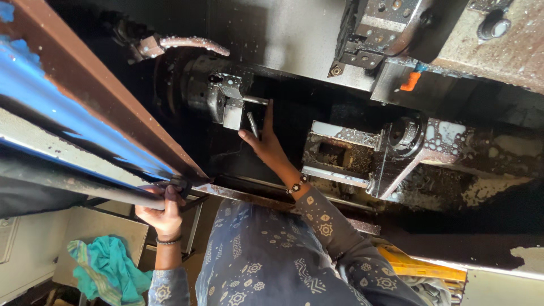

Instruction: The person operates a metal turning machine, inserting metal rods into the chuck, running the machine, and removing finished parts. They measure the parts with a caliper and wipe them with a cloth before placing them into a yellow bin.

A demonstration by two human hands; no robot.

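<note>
My right hand (265, 144) reaches into a lathe-type machine and holds a short metal rod (251, 124) between thumb and fingers, just right of the chuck (207, 93). A second thin rod (256, 100) sticks out of the chuck jaws above my fingers. A beaded bracelet is on that wrist. My left hand (163, 212) is closed around a dark bar handle (113, 195) at the lower edge of the blue, rust-edged sliding door (68, 96). Both my sleeves are blue patterned cloth.
A tool turret (379, 28) hangs at the top right, with an orange part (409, 81) below it. A wet metal block (340, 153) with chips and foam lies right of my hand. A teal cloth (105, 266) lies lower left, a yellow object (425, 265) lower right.
</note>
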